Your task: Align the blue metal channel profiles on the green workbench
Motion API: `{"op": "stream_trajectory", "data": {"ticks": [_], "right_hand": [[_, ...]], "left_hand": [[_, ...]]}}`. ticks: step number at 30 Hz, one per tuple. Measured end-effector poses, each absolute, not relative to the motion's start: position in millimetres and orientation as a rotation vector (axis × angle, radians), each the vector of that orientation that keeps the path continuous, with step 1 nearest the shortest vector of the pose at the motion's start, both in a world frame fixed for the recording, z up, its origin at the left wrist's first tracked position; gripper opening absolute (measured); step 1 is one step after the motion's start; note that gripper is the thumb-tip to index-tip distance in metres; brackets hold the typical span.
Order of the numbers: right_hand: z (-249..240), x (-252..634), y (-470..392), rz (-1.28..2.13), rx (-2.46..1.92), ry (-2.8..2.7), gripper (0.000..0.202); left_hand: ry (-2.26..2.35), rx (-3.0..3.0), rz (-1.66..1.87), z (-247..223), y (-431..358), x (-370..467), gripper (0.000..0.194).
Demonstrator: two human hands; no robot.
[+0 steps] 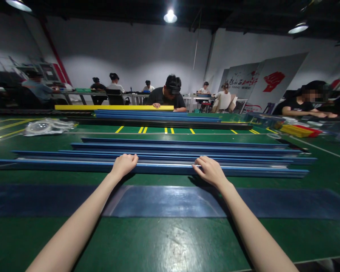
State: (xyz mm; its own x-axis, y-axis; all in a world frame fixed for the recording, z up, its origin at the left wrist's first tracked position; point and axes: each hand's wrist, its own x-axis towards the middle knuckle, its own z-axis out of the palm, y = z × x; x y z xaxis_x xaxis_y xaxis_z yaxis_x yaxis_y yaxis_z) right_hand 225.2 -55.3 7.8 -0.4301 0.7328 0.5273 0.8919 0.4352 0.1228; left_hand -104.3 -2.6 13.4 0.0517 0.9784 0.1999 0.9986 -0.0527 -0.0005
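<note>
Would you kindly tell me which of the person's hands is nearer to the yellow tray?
Right. The right hand is on the nearest blue rail, with the yellow tray beyond it and to its right; the left hand is farther left along that rail.

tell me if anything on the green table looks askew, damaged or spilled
No spill or damage stands out. The nearer blue channels lie roughly parallel, but their ends are staggered at left and right, so the group looks slightly untidy.
</note>
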Motion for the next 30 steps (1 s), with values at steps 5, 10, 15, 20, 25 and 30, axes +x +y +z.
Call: {"op": "stream_trajectory", "data": {"ticks": [5,10,15,20,25,30], "right_hand": [[5,251,-52,-0.391,-1.499,-2.256,0.034],[0,262,-48,-0.226,-1.641,-2.083,0.035],[-3,262,-45,-0.209,-1.617,-2.073,0.034],[-2,259,-47,-0.295,-1.599,-2.115,0.032],[-1,236,-49,-0.399,-1.597,-2.177,0.031],[-2,204,-52,-0.488,-1.522,-2.222,0.032]], "left_hand": [[-2.143,-2.068,-0.195,14,1,-124,0.055],[-2.13,-2.013,-0.231,18,-2,-127,0.055],[-2.062,-2.077,-0.282,25,-6,-115,0.049],[-1.708,-2.289,-0.437,31,-12,-82,0.039],[-1.403,-2.5,-0.455,30,-23,-48,0.027],[-1.269,-2.745,-0.442,21,-34,-29,0.017]]}}
